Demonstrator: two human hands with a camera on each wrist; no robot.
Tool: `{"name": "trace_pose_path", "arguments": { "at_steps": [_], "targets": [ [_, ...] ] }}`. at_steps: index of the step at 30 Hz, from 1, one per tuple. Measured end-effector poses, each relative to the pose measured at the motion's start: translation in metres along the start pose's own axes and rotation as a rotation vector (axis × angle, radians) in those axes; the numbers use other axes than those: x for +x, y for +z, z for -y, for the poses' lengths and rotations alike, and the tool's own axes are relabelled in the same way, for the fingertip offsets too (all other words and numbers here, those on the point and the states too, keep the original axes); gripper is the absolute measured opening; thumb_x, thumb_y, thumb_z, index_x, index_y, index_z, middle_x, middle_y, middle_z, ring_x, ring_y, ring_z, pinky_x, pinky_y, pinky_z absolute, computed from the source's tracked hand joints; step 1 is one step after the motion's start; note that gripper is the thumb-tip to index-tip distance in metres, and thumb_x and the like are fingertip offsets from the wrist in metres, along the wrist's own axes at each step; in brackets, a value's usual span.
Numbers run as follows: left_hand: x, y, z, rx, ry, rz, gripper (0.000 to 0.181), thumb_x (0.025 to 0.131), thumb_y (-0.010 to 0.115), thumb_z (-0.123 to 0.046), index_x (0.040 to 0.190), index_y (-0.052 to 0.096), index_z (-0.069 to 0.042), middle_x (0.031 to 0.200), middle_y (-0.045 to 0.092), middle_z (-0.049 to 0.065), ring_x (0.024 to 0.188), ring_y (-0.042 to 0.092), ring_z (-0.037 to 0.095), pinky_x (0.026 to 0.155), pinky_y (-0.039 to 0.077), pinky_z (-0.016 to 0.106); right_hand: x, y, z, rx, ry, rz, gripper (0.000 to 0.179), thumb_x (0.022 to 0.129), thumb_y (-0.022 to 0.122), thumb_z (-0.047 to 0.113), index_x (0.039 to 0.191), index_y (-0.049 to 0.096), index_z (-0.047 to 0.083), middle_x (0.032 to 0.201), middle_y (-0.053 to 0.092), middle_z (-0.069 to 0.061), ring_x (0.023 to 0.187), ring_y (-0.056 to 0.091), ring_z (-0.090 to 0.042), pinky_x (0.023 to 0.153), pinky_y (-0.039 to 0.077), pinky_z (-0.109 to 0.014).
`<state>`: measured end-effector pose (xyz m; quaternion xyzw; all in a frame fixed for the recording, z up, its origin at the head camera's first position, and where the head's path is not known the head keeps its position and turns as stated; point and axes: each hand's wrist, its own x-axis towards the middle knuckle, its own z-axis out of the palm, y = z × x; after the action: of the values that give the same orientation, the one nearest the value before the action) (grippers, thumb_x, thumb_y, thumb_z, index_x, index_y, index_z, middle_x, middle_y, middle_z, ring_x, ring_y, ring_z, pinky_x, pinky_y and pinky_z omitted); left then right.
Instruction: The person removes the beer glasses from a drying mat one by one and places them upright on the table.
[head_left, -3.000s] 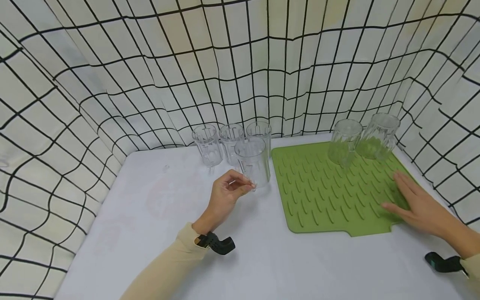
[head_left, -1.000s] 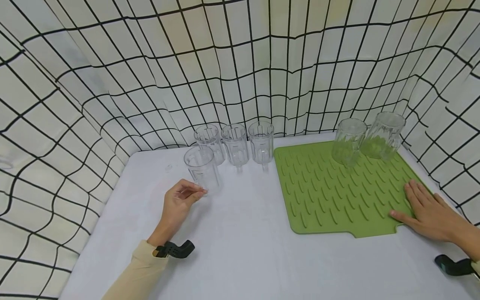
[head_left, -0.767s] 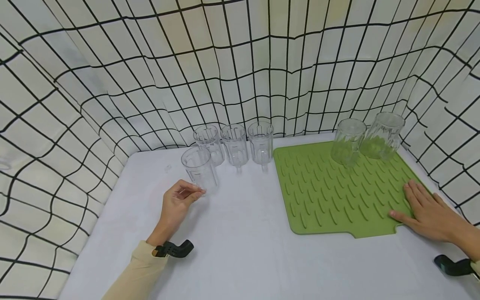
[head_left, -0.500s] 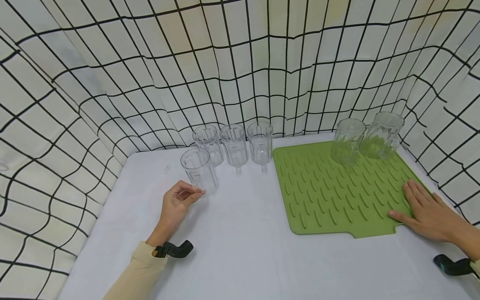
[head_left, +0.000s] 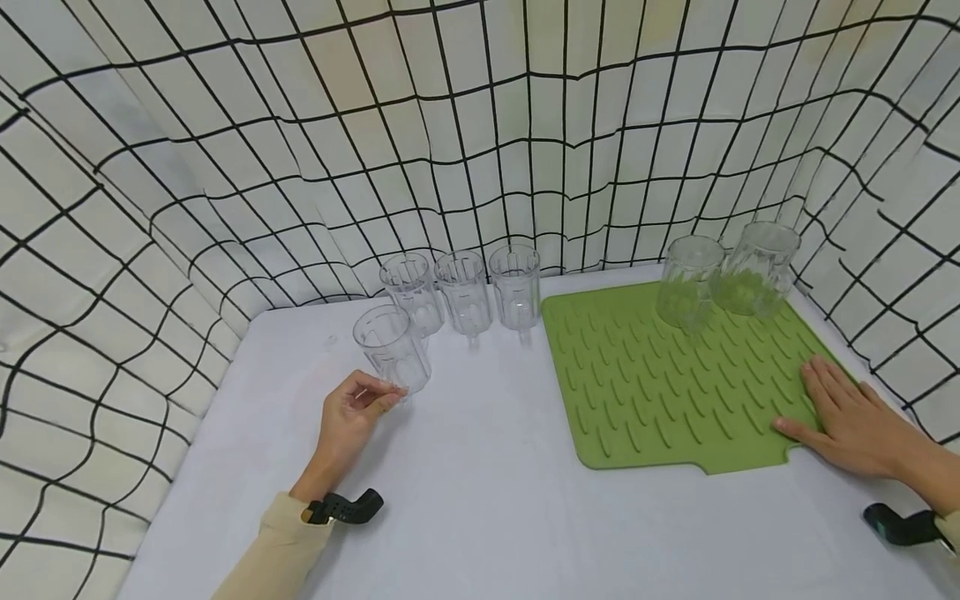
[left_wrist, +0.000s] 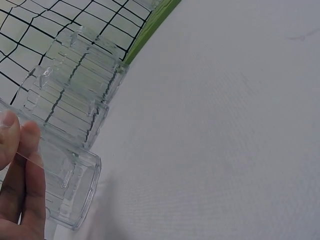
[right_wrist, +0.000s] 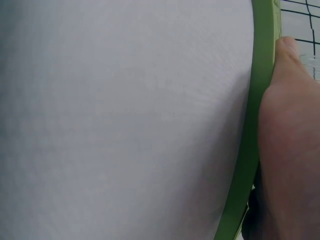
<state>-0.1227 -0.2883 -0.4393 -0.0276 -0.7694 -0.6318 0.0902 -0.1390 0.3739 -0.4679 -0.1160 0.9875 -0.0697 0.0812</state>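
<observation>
Left of the mat (head_left: pixel 667 392), a mug (head_left: pixel 397 356) is pinched by the left hand (head_left: pixel 352 421) — best held upright — the mat's right edge being covered by the spread right hand (head_left: pixel 851 425).

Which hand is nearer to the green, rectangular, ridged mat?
Right: the right hand rests on the green mat at its right edge, while the left hand is left of the mat, apart from it, pinching a transparent cylindrical mug.

Beige sleeves (head_left: pixel 273 546); black, bent wrist cameras (head_left: pixel 352 507) (left one at cuff).
</observation>
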Motion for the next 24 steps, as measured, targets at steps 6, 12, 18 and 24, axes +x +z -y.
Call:
{"name": "trace_pose_path", "arguments": {
  "at_steps": [6, 12, 18, 24],
  "targets": [
    [-0.0015, -0.0013, -0.0014, -0.003, 0.030, 0.025, 0.019, 0.091, 0.069, 0.011, 0.104, 0.055, 0.014, 0.095, 0.073, -0.009, 0.094, 0.075, 0.002, 0.084, 0.062, 0.017, 0.0017, 0.0002, 0.0007, -0.020, -0.008, -0.009, 0.108, 0.103, 0.048, 0.062, 0.157, -0.002, -0.017, 0.164, -0.007, -0.043, 0.155, -0.010, -0.057, 0.114, 0.012, -0.084],
    [-0.0039, 0.0002, -0.0022, -0.014, 0.059, 0.020, 0.021, 0.090, 0.070, 0.013, 0.106, 0.057, 0.017, 0.095, 0.073, -0.010, 0.093, 0.074, 0.002, 0.084, 0.061, 0.016, 0.0009, 0.0013, -0.0003, -0.018, -0.005, -0.005, 0.109, 0.103, 0.047, 0.063, 0.157, -0.002, -0.017, 0.163, -0.007, -0.044, 0.154, -0.010, -0.058, 0.113, 0.012, -0.084],
    [-0.0052, 0.0015, -0.0031, -0.003, 0.073, 0.004, 0.021, 0.089, 0.071, 0.011, 0.106, 0.059, 0.017, 0.095, 0.072, -0.011, 0.092, 0.073, 0.003, 0.083, 0.061, 0.015, -0.0001, -0.0004, 0.0009, -0.022, -0.006, -0.015, 0.107, 0.103, 0.048, 0.061, 0.157, -0.001, -0.018, 0.163, -0.005, -0.044, 0.154, -0.010, -0.058, 0.113, 0.013, -0.084],
    [-0.0064, -0.0016, -0.0065, 0.073, 0.054, -0.028, 0.023, 0.092, 0.074, 0.002, 0.109, 0.062, 0.012, 0.097, 0.070, -0.014, 0.093, 0.070, 0.000, 0.083, 0.059, 0.013, -0.0012, -0.0032, 0.0032, -0.021, -0.008, -0.011, 0.107, 0.104, 0.047, 0.061, 0.157, -0.001, -0.018, 0.163, -0.005, -0.045, 0.154, -0.009, -0.059, 0.113, 0.014, -0.084]
  ]
}}
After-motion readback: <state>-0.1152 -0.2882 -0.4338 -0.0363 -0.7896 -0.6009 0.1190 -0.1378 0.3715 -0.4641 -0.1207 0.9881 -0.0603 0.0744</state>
